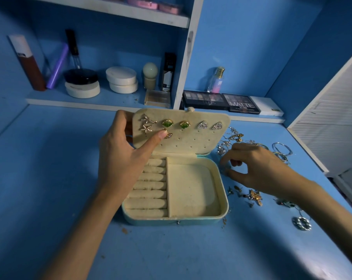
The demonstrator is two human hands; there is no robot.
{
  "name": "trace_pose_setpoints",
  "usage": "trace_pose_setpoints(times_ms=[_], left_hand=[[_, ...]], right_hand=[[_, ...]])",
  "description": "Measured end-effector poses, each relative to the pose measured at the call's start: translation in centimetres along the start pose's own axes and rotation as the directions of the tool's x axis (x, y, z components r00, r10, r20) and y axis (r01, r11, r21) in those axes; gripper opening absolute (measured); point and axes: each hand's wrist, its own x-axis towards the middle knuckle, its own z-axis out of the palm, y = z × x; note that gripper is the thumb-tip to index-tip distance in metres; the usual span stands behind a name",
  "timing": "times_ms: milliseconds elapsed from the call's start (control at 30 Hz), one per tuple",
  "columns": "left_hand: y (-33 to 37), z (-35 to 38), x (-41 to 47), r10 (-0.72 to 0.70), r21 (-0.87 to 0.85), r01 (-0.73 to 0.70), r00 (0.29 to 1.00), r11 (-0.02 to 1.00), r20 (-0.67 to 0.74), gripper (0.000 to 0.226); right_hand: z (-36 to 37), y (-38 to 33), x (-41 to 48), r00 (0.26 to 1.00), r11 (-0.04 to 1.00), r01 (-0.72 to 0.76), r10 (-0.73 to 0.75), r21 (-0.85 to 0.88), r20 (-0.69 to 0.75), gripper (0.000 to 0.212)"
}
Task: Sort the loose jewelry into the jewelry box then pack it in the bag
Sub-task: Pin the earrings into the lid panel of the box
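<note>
Light: dim, strongly blue-tinted.
Shadows: soft, cast on the table [191, 249].
Edges: bent by wide-angle distortion.
Corners: slightly blurred.

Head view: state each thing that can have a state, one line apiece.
jewelry box: open.
lid: raised, earrings pinned to it.
ring rolls: empty.
large compartment: empty.
left hand: grips the lid, thumb across its front.
right hand: fingers curled over the loose jewelry; unclear whether it holds a piece.
loose jewelry: scattered on the table, outside the box.
</note>
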Motion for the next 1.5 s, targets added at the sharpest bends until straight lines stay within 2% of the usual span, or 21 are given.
trace_pose_setpoints(times_ms=[833,1300,1400,1500], left_hand=[[-0.17,-0.02,0.02,0.000,-0.002,0.000,1.000,1.000,-0.003,0.036],[-0.10,0.00,0.03,0.007,-0.018,-0.007,1.000,1.000,0.002,0.040],[-0.08,-0.02,0.03,0.008,-0.016,-0.008,1.000,1.000,0.000,0.040],[-0.20,0.00,0.05,0.007,-0.014,-0.007,1.000,1.000,-0.001,0.040]], right_hand=[[0.57,0.11,0.10,0.999,0.999,-0.022,0.021,-0.031,-0.034,0.006],[0.73,0.17,0.19,1.000,0.999,0.004,-0.004,-0.038,-0.007,0.004],[0.63,0.03,0.17,0.999,1.000,0.004,-0.005,-0.028,-0.032,0.001],[0.41,0.14,-0.04,0.995,0.998,-0.044,0.048,0.045,-0.089,0.007]])
